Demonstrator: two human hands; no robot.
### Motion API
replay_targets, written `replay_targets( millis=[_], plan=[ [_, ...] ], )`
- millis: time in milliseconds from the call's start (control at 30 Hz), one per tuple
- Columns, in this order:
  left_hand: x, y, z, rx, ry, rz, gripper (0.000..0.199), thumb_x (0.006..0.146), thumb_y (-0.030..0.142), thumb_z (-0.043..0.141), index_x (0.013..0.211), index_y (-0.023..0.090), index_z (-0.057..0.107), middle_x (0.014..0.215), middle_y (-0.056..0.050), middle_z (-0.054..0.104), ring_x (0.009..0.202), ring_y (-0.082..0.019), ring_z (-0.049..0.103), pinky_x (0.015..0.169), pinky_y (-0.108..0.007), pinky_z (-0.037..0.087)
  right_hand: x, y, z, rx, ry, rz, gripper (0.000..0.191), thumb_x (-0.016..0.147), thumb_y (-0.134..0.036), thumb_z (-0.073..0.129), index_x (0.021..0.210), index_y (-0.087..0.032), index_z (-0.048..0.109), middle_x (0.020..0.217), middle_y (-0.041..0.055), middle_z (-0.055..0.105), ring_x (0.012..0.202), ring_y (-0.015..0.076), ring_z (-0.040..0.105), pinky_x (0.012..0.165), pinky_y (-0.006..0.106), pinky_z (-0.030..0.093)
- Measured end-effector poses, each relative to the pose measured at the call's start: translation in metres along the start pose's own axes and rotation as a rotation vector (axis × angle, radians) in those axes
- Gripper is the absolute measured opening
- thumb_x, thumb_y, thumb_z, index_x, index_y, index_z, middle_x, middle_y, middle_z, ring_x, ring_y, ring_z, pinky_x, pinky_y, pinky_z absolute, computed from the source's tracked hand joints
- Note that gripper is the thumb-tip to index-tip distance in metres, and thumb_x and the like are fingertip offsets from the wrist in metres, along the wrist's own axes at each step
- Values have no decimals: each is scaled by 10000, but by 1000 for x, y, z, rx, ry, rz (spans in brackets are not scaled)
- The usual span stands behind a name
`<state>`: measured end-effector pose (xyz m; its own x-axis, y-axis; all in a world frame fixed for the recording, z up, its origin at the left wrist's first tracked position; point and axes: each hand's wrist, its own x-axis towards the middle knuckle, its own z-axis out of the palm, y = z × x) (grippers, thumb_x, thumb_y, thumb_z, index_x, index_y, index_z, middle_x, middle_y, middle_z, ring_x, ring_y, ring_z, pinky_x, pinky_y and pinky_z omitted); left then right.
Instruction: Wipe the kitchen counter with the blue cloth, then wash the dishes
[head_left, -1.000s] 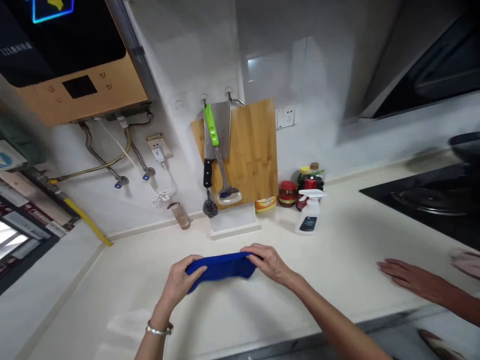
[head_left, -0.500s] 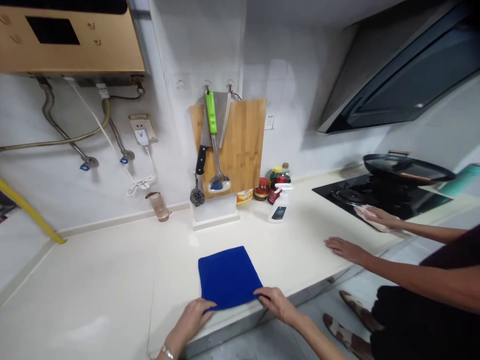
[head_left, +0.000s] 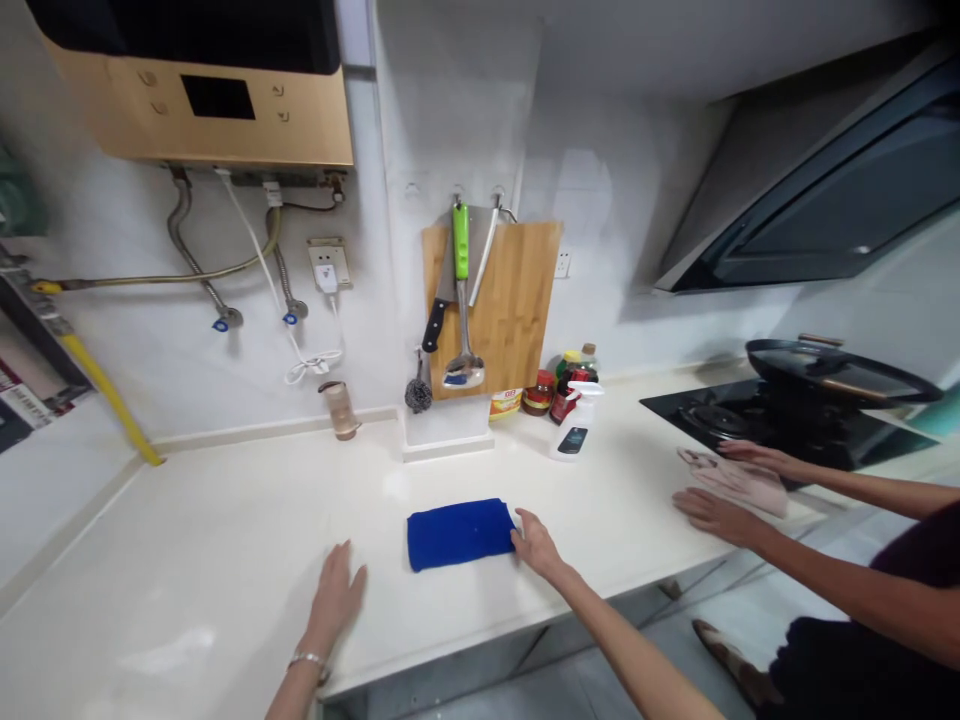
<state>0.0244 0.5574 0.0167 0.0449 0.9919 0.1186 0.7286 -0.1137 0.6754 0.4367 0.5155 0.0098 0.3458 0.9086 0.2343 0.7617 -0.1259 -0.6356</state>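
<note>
The right hand (head_left: 538, 545) touches the blue cloth (head_left: 461, 535) at three o'clock, whether pinching I cannot tell; the left hand (head_left: 330, 592), thumb spread from fingers, is at eight o'clock.

One blue cloth (head_left: 461, 535) and one pink cloth (head_left: 739, 485) are counted. Two hands of the wearer (head_left: 534, 545) and two co-worker's hands (head_left: 720, 517) are seen. One spray bottle (head_left: 576, 425), one ladle (head_left: 463, 320), one cutting board (head_left: 514, 310), two wall sockets (head_left: 330, 262) and two blue valve handles (head_left: 220, 325) are shown.
</note>
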Motion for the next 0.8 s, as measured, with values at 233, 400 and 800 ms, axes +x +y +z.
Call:
replay_targets(
  millis=[233,400,800],
  plan=[
    [-61,-104,-74,286,116,-265,825,723,606,330,1242,5,555,1411,-295,511,1424,-411,362,1189,-595,280,11,-14,25,-39,-105,276,426,844,-235,527,1250,-135,609,1275,184,644,1242,289,576,1059,410,450],
    [-94,-76,-95,52,172,-256,694,773,600,369,1215,120,608,1441,-203,521,1370,-348,459,1149,-533,393,28,-28,32,-14,-211,502,406,759,-387,667,1087,-147,667,1095,197,706,1119,346,639,915,466,513],
    [-150,61,-39,-586,19,-318,469,854,573,499,1105,233,703,1173,-86,728,1125,-251,661,1034,-394,523,-25,-132,17,1083,-792,378,501,744,-594,755,991,-159,746,956,99,761,888,252,705,828,355,538]
  ],
)
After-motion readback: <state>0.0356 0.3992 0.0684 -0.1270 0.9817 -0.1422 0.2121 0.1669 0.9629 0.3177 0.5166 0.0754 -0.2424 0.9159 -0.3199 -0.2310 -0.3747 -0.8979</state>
